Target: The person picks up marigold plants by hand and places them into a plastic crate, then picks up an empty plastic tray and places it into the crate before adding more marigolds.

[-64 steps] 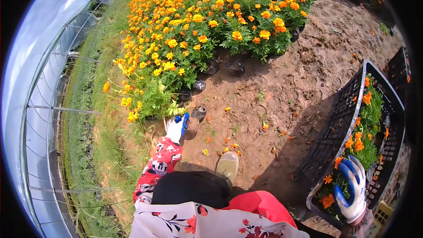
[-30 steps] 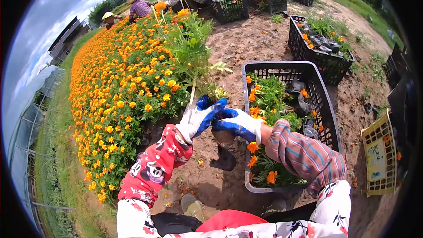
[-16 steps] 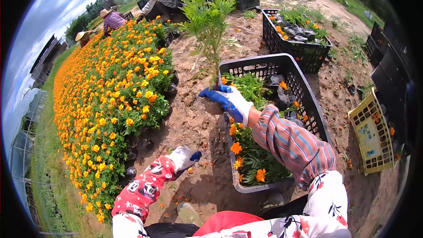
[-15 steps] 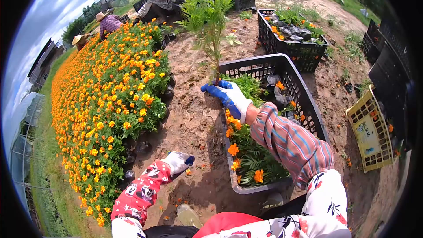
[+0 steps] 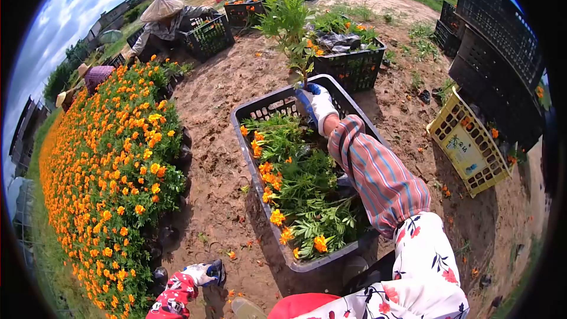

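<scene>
Left of the near crate (image 5: 331,258), a dense bed of orange-flowered plants (image 5: 112,195) runs away into the distance, two bent workers (image 5: 97,77) at its far end. Between that bed's near end and the near crate, low over the soil, is the left hand (image 5: 199,274), gloved, its fingers reaching towards the crate's side. Beyond the near crate to the left, a person in a pointed hat (image 5: 161,10) crouches beside a dark crate (image 5: 209,38). The near crate holds leafy plants (image 5: 301,183) with orange blooms mostly along its left wall. At its far rim, the gloved right hand (image 5: 318,105) is closed round the base of an upright plant (image 5: 286,29), which stands in front of a filled black crate (image 5: 354,74) behind. The striped sleeve (image 5: 381,171) crosses the near crate's right side and blocks part of it. Right of the near crate, a yellow crate (image 5: 463,153) leans tilted by stacked black crates (image 5: 499,59). The left hand's fingertips are dark and small, so whether they grip anything I cannot tell; its sleeve (image 5: 174,298) is cut off below. The right hand hides the held plant's base, the far workers are tiny, and the black crates run into the dark right edge
</scene>
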Demonstrator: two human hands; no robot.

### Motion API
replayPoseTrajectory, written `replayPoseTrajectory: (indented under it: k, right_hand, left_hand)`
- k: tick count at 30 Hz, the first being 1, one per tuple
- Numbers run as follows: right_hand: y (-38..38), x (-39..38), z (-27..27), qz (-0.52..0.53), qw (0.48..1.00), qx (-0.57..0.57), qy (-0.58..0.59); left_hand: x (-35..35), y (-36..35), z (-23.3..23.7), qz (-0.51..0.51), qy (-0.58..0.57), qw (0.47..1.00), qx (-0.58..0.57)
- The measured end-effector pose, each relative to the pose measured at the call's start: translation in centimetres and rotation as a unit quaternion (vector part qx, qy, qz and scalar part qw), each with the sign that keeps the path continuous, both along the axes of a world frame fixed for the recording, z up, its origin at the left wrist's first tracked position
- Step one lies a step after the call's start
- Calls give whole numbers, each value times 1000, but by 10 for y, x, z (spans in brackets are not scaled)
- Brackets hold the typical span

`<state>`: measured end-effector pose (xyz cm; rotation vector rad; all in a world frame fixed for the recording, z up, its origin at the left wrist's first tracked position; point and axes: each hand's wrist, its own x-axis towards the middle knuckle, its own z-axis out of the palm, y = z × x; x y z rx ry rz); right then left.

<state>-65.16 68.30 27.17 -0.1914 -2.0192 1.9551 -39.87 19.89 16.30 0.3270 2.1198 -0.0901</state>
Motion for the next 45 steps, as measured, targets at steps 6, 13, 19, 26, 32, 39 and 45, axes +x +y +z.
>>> replayPoseTrajectory:
  k: [6,13,19,26,32,39,45]
  right_hand:
    - [40,13,9,-11,998,29,57]
    - [237,73,-9,-104,993,41,-24]
    - [416,258,-96,-339,937,4,-87]
    - [340,403,-101,-274,852,-275,-352]
    - [216,247,-11,97,970,30,-219]
    - [206,159,-69,-56,862,464,-196]
    - [165,160,-49,-108,943,161,-271]
  left_hand:
    - [-2,-11,-20,0,-2,996,89]
    - [20,2,30,84,14,989,122]
    - [26,-76,-37,260,193,937,132]
    - [-25,-145,-26,285,-97,950,86]
    - [11,-210,-104,429,266,863,-3]
    - [-27,-244,-135,672,460,581,-4]
    - [-96,-334,-176,701,358,583,199]
